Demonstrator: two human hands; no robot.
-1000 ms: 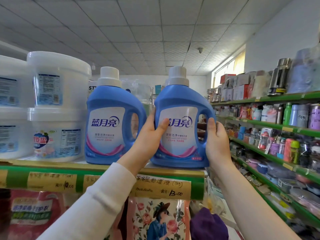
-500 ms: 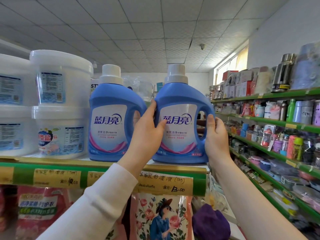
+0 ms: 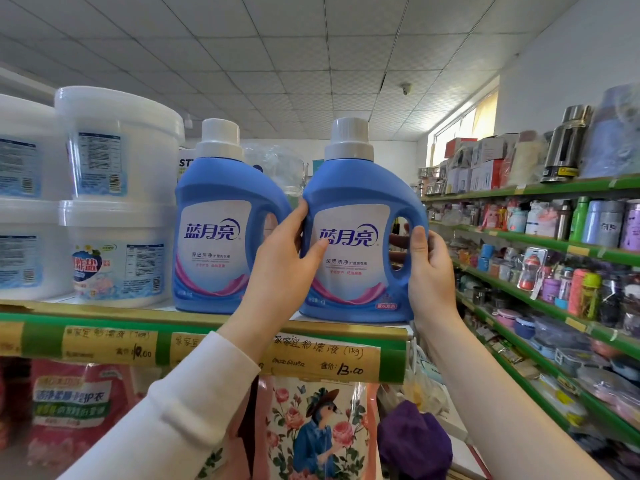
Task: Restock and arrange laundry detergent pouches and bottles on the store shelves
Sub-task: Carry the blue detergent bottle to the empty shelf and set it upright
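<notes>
Bottle (image 3: 360, 188), blue, white cap: upright at front edge of top shelf (image 3: 104, 311), right end.
Left hand (image 3: 280, 268): fingers curled round bottle's left side, thumb across label.
Right hand (image 3: 433, 271): thumb on handle front, fingers wrapped behind.
Second bottle (image 3: 214, 202): just left.
Tubs (image 3: 117, 168): stacked further left.
</notes>
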